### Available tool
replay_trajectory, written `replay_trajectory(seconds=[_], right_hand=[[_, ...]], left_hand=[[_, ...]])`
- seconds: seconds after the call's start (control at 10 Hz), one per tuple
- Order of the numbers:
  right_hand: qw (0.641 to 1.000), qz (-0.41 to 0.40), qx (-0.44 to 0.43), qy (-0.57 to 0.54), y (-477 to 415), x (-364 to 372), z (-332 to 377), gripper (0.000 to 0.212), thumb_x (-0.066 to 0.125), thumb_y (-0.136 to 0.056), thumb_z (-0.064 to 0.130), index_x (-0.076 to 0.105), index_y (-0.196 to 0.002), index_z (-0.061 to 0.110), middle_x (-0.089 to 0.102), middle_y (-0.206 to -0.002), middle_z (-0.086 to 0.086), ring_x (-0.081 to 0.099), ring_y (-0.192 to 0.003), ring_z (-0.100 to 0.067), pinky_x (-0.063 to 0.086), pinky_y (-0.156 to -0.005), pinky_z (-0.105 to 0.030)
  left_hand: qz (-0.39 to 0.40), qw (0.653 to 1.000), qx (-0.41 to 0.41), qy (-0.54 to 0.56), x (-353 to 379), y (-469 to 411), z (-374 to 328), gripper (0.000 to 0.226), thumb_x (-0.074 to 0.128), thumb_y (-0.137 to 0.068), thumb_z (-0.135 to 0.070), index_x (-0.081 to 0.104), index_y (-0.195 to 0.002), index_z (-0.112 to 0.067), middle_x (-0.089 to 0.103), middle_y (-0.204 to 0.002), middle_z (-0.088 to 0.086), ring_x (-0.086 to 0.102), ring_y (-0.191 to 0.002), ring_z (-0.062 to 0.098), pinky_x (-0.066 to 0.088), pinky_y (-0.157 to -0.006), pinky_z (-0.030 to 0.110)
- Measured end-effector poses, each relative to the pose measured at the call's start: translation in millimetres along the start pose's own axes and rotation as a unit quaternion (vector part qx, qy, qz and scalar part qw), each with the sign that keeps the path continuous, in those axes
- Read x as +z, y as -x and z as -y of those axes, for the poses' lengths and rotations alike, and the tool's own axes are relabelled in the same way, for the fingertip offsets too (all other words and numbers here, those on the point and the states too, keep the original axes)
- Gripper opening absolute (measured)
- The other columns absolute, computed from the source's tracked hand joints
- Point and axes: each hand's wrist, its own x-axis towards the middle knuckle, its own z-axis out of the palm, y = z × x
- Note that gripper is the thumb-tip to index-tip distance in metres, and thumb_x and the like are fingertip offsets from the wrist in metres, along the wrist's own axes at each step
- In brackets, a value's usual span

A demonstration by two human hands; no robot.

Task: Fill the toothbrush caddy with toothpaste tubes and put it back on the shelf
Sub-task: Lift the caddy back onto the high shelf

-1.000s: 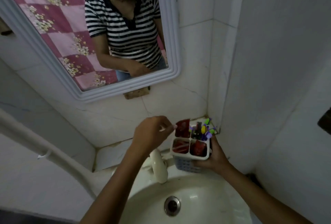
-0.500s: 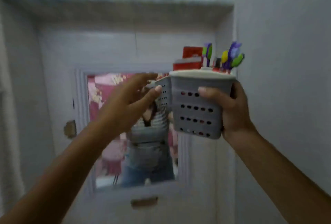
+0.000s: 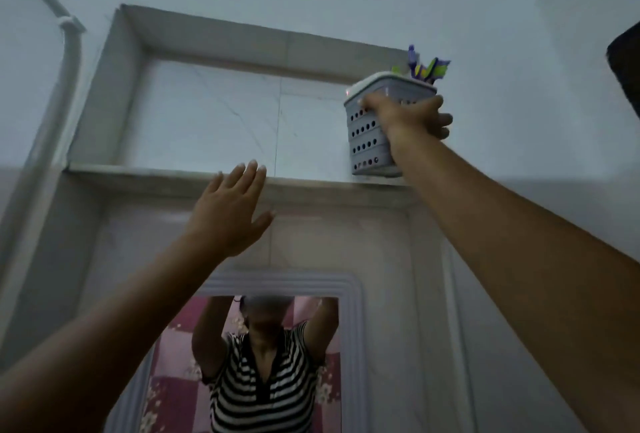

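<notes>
The grey perforated toothbrush caddy (image 3: 367,136) with a white rim stands at the right end of the recessed wall shelf (image 3: 166,174), its base at the ledge. Purple, green and yellow toothbrush heads (image 3: 427,67) stick out of its top. From below, the toothpaste tubes inside are hidden. My right hand (image 3: 410,117) is wrapped around the caddy's upper front. My left hand (image 3: 228,211) is raised below the shelf's edge, fingers spread, holding nothing.
The shelf niche is framed by grey stone, and a white pipe (image 3: 69,51) curves at the upper left. Below hangs a white-framed mirror (image 3: 349,328) showing a person's reflection in a striped shirt. A dark object (image 3: 625,65) juts in at the far right.
The caddy went from over the sink up to the shelf's right end, carried in my right hand. My left hand let go of it and now hovers open below the ledge.
</notes>
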Motion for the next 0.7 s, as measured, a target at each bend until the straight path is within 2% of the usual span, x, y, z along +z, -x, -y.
replay_trajectory(seconds=[0.1,0.2,0.3,0.4,0.5,0.6,0.7], right_hand=[[0.997,-0.019,0.024,0.067,-14,23,-25,0.119,0.074,-0.030,0.065,0.034,-0.132,0.019,0.043,-0.129,-0.013,0.042,-0.118,-0.035,0.040,-0.098,-0.054],[0.995,-0.021,0.031,0.090,-22,35,-39,0.129,0.079,-0.036,0.071,0.026,-0.141,0.017,0.039,-0.140,-0.015,0.038,-0.127,-0.037,0.033,-0.106,-0.054],[0.994,-0.021,0.009,0.111,-24,46,-48,0.137,0.077,-0.037,0.076,0.019,-0.145,0.016,0.031,-0.149,-0.016,0.031,-0.134,-0.037,0.027,-0.109,-0.053],[0.991,-0.019,-0.047,0.123,-25,49,-61,0.135,0.073,-0.044,0.077,0.014,-0.146,0.012,0.023,-0.153,-0.016,0.026,-0.137,-0.036,0.025,-0.113,-0.053],[0.986,0.000,-0.105,0.128,-19,43,-70,0.122,0.065,-0.062,0.075,0.011,-0.147,0.007,0.018,-0.155,-0.016,0.019,-0.141,-0.034,0.021,-0.116,-0.053],[0.980,0.034,-0.169,0.103,7,23,-77,0.093,0.053,-0.084,0.060,0.014,-0.148,0.004,0.018,-0.156,-0.018,0.017,-0.143,-0.033,0.021,-0.118,-0.049],[0.960,0.077,-0.270,0.020,62,-13,-92,0.068,0.051,-0.093,0.043,0.026,-0.145,0.007,0.027,-0.153,-0.016,0.024,-0.141,-0.029,0.025,-0.117,-0.047]], left_hand=[[-0.014,1.000,0.005,0.007,3,0,2,0.079,0.039,-0.094,-0.048,0.000,-0.154,-0.015,0.003,-0.164,0.005,0.001,-0.151,0.020,0.006,-0.124,0.040],[-0.014,1.000,0.005,0.025,5,0,4,0.079,0.042,-0.093,-0.046,0.000,-0.154,-0.017,0.002,-0.164,0.004,0.000,-0.151,0.020,0.006,-0.124,0.039],[-0.020,0.999,0.004,0.050,9,0,5,0.080,0.044,-0.092,-0.044,-0.001,-0.154,-0.018,0.000,-0.164,0.003,-0.002,-0.151,0.019,0.003,-0.124,0.038],[-0.020,0.998,0.004,0.057,10,1,6,0.080,0.044,-0.092,-0.043,-0.002,-0.154,-0.019,-0.002,-0.164,0.002,-0.004,-0.151,0.019,0.001,-0.122,0.037],[-0.011,0.998,0.005,0.054,5,2,4,0.078,0.041,-0.094,-0.046,-0.001,-0.154,-0.017,-0.002,-0.164,0.004,-0.003,-0.151,0.019,0.001,-0.122,0.037],[-0.001,0.998,0.005,0.069,-3,12,-1,0.077,0.025,-0.093,-0.059,0.006,-0.153,-0.014,0.005,-0.163,0.006,0.003,-0.151,0.020,0.004,-0.122,0.039],[-0.058,0.993,0.012,0.099,-11,54,-12,0.082,0.015,-0.088,-0.064,0.013,-0.152,-0.013,0.012,-0.162,0.007,0.009,-0.150,0.019,0.006,-0.121,0.040]])
